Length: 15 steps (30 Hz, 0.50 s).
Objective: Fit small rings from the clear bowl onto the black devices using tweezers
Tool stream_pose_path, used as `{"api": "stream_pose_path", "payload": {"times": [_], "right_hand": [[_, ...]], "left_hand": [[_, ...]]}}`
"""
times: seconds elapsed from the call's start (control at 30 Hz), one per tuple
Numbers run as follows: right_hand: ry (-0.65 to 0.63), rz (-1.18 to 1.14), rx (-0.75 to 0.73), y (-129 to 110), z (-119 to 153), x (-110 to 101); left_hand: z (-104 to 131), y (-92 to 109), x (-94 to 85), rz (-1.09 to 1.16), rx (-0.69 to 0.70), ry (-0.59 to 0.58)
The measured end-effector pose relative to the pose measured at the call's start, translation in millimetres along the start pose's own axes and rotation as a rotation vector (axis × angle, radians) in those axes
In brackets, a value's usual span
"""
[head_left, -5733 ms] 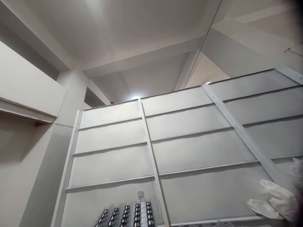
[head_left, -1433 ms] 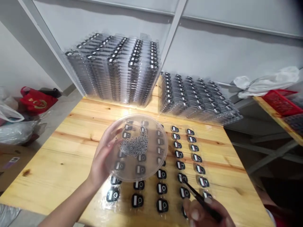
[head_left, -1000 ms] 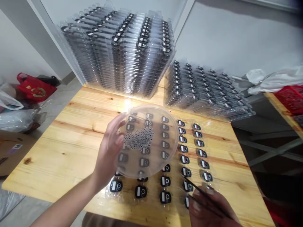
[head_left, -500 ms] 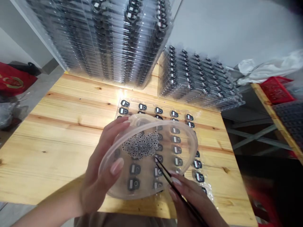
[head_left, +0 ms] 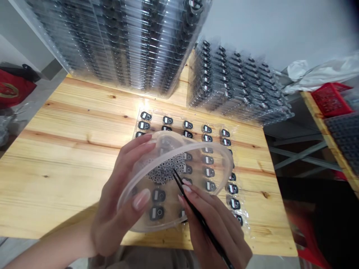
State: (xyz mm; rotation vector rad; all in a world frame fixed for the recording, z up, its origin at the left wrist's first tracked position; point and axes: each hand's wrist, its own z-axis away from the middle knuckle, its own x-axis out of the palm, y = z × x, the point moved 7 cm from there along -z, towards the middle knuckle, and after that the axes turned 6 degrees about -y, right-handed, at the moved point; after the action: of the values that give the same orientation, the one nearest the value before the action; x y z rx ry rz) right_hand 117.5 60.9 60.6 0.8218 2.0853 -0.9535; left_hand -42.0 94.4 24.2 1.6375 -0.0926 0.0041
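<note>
My left hand [head_left: 123, 190] grips the left side of a translucent plastic bowl [head_left: 228, 164], its thumb inside the rim and its fingers behind. The bowl is tilted toward me above the table. Many tiny grey ring-like parts [head_left: 164, 172] lie heaped in it. Between the thumb and fingers of my right hand [head_left: 207, 216] is a pair of black tweezers [head_left: 193, 209], whose tips reach into the bowl at the heap's edge. Whether the tips hold a part, I cannot tell. Through and beyond the bowl shows a clear blister tray with rows of small black oval devices [head_left: 207, 129].
A tall stack of filled clear trays [head_left: 123, 45] stands at the table's back left, a lower stack [head_left: 232, 82] at the back right. All rest on a wooden table [head_left: 61, 149]. Off to the right are a red basket [head_left: 331, 99] and dark trays on a shelf.
My right hand has moved up and left, bringing the tweezer tips deeper into the bowl, to the heap of tiny parts. The left hand still holds the bowl. The view has shifted slightly.
</note>
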Motion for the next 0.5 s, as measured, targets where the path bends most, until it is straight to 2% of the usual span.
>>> {"api": "stream_pose_path", "payload": {"times": [0.17,0.4,0.5], "right_hand": [[-0.029,-0.005,0.039,3.4,-0.1,5.3],[0.013,-0.039,0.063,2.6,3.7,5.2],[0.068,-0.079,0.085,4.1,7.6,0.9]], "left_hand": [[-0.6,1.9,1.8,-0.015,0.006,-0.014],[-0.2,0.6,1.1,-0.030,0.008,-0.017],[-2.3,-3.4,-0.9,0.004,-0.001,-0.026]]}}
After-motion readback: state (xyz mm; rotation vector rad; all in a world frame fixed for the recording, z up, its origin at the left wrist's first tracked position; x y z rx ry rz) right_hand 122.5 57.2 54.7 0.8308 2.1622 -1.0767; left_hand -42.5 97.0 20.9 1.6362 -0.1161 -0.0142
